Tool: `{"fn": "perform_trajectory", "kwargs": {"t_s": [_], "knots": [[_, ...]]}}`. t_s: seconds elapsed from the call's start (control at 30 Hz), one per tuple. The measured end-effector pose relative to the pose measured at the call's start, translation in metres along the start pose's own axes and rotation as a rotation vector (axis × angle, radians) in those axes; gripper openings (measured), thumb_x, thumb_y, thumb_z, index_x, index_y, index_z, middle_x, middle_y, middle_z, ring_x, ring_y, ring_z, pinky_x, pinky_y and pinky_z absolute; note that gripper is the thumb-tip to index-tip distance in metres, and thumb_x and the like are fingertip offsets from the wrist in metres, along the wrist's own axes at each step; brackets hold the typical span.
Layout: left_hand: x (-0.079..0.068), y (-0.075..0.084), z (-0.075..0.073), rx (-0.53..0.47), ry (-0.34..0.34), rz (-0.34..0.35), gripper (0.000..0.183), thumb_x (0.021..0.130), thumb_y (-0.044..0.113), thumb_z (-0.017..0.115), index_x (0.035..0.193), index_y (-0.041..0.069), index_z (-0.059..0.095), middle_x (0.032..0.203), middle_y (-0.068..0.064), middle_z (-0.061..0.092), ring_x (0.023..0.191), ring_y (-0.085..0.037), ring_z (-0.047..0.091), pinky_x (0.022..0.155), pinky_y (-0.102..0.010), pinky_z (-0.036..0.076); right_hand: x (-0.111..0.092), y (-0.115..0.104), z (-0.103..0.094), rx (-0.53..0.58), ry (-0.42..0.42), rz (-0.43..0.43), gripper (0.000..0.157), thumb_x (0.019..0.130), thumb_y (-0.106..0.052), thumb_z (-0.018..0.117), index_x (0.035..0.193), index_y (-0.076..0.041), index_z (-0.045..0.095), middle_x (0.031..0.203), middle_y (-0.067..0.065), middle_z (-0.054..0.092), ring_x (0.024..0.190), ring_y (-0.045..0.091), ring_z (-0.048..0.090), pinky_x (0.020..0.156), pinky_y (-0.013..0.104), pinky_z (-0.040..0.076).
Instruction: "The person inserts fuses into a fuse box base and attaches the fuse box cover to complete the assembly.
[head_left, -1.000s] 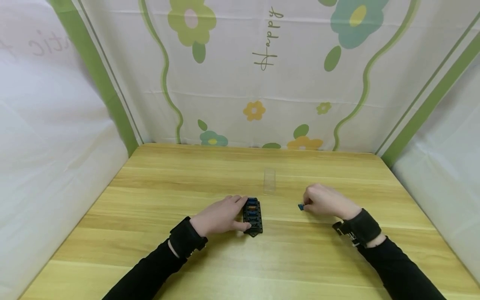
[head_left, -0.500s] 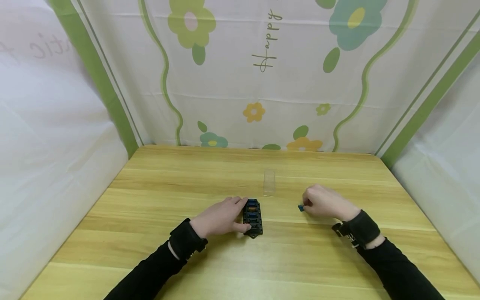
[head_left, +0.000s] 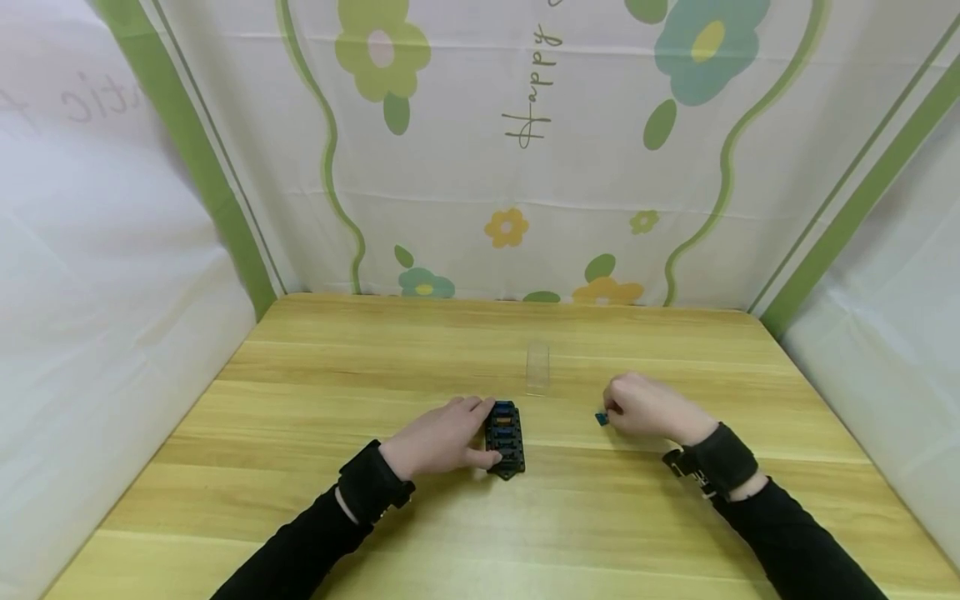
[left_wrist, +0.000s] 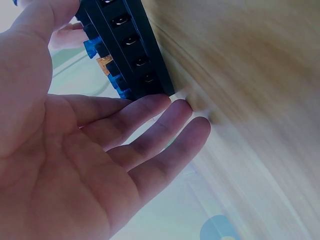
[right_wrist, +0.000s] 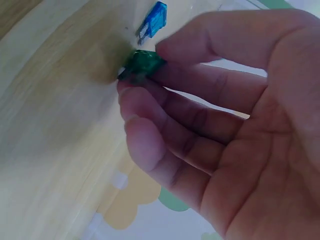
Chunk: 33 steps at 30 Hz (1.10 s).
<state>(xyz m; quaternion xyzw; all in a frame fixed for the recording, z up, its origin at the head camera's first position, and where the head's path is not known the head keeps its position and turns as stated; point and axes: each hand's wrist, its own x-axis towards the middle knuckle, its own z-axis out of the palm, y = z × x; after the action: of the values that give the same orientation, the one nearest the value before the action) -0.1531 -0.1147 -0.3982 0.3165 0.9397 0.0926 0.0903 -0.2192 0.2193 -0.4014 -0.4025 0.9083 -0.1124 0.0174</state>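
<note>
My left hand [head_left: 442, 435] holds a black fuse block [head_left: 506, 442] on the table, thumb at its near end and fingers along its far left side. Blue and orange blade fuses sit in some slots of the block; its slotted side wall [left_wrist: 132, 45] shows in the left wrist view. Off to the right, my right hand [head_left: 648, 407] pinches a green blade fuse [right_wrist: 144, 64] between thumb and fingertips, close over the tabletop. A blue blade fuse [right_wrist: 154, 21] lies just beside it, also visible in the head view. The green fuse is hidden there by the fingers.
A clear plastic cover [head_left: 537, 369] lies on the wooden table [head_left: 360, 350] beyond the fuse block, between the two hands. Printed fabric walls [head_left: 450, 167] rise behind the table and along both sides.
The head view has tipped up slightly, so the table sits a little lower in it. Both hands keep their places and grips.
</note>
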Motion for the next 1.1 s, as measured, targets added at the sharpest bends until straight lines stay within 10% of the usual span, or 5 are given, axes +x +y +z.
{"fn": "perform_trajectory", "kwargs": {"t_s": [0.47, 1.1], "knots": [[-0.0014, 0.0028, -0.0018, -0.004, -0.007, -0.011, 0.086, 0.091, 0.062, 0.050, 0.149, 0.003, 0.029, 0.144, -0.014, 0.039, 0.130, -0.030, 0.038, 0.105, -0.038, 0.031, -0.0014, -0.0026, 0.0028, -0.105, 0.067, 0.011, 0.030, 0.087, 0.001, 0.054, 0.066, -0.019, 0.053, 0.066, -0.006, 0.041, 0.054, 0.005, 0.029, 0.048, 0.019, 0.025], [-0.0013, 0.0028, -0.0013, 0.013, -0.007, -0.009, 0.086, 0.090, 0.063, 0.049, 0.149, 0.002, 0.030, 0.144, -0.014, 0.039, 0.130, -0.030, 0.039, 0.105, -0.037, 0.031, -0.0021, -0.0004, -0.0002, -0.097, 0.115, -0.053, 0.028, 0.085, -0.003, 0.064, 0.066, -0.020, 0.053, 0.069, -0.007, 0.037, 0.060, 0.006, 0.030, 0.051, 0.019, 0.024]]}}
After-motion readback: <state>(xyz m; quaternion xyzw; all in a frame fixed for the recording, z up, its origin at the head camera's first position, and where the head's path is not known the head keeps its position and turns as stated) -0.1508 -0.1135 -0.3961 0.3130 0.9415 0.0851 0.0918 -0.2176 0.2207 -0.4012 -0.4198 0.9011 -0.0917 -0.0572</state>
